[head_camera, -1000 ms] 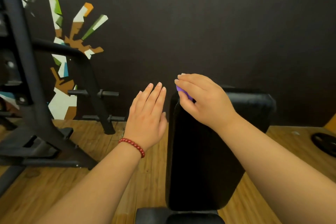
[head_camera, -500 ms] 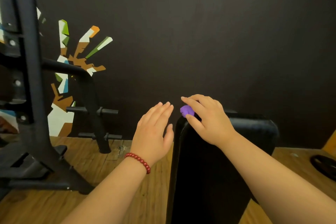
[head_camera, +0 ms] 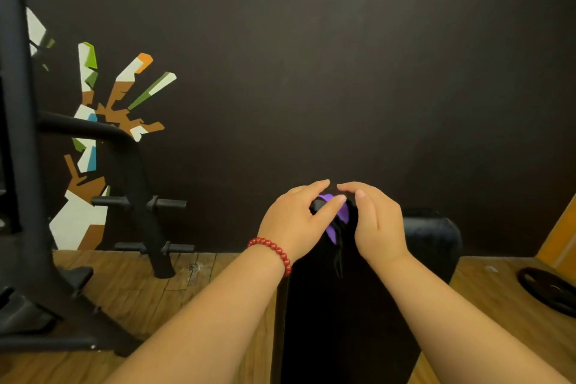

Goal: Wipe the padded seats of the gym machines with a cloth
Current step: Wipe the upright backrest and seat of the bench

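Note:
A black padded bench backrest stands upright before me, its top edge near the dark wall. A small purple cloth with a dark strip hanging from it sits at the top left corner of the pad. My left hand, with a red bead bracelet at the wrist, pinches the cloth from the left between thumb and fingers. From the right, my right hand curls its fingers over the same cloth. The hands' fingertips almost meet above it. Most of the cloth is hidden between the hands.
A black steel rack with weight pegs fills the left side. A black weight plate lies on the wooden floor at the right. A dark wall with a coloured mural is close behind the bench.
My left hand moved right from beside the pad and took hold of the cloth. The right hand stayed on the cloth at the pad's top corner. The view tilted upward.

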Tool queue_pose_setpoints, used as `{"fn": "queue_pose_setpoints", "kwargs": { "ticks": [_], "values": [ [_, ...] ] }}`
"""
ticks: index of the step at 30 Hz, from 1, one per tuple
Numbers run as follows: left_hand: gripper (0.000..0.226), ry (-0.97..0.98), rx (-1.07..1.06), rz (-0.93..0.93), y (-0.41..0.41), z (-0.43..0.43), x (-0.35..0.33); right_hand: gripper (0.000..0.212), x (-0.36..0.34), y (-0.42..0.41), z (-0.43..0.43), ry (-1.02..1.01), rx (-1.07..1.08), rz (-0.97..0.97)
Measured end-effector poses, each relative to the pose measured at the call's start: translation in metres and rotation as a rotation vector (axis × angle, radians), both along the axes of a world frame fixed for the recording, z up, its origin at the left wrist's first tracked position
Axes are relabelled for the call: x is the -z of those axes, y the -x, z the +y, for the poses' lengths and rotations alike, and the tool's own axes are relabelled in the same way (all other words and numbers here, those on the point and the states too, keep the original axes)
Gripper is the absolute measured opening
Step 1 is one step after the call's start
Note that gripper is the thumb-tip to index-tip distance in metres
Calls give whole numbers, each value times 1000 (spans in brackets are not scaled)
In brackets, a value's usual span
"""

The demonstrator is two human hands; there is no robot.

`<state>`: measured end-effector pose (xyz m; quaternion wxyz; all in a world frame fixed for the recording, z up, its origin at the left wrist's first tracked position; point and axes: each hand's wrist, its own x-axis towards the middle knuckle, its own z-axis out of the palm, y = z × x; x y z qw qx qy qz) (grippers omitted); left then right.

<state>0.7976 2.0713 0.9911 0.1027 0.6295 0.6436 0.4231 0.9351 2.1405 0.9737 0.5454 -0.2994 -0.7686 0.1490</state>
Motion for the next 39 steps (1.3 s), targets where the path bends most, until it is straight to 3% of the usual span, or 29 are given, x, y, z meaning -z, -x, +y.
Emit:
{"fn": "queue_pose_setpoints", "kwargs": {
  "ticks": [9, 14, 25, 30, 32, 35, 39],
  "values": [
    [36, -121, -130, -145, 20, -11, 22, 52, 9, -1, 2, -147, 48, -123],
    [38, 18, -3, -326, 23, -5, 13, 53, 9, 2, -1, -193, 103, -208],
    [31, -209, -186, -412, 1, -11, 46, 41, 16, 3, 2, -371, 142, -204],
    [38, -145, -142, -398, 5, -9, 38, 41, 19, 4, -1, -393, 153, -266],
    [41, -74, -98, -490, 6, -1, 26, 41, 18, 5, -1, -394, 166, -275],
    [22, -45, -107, -679, 2, 4, 22, 42, 19, 5, -2, -385, 180, -273],
    [21, -216, -187, -375, -5, -1, 30, 42, 18, 7, -3, -394, 195, -279]
  ]
}}
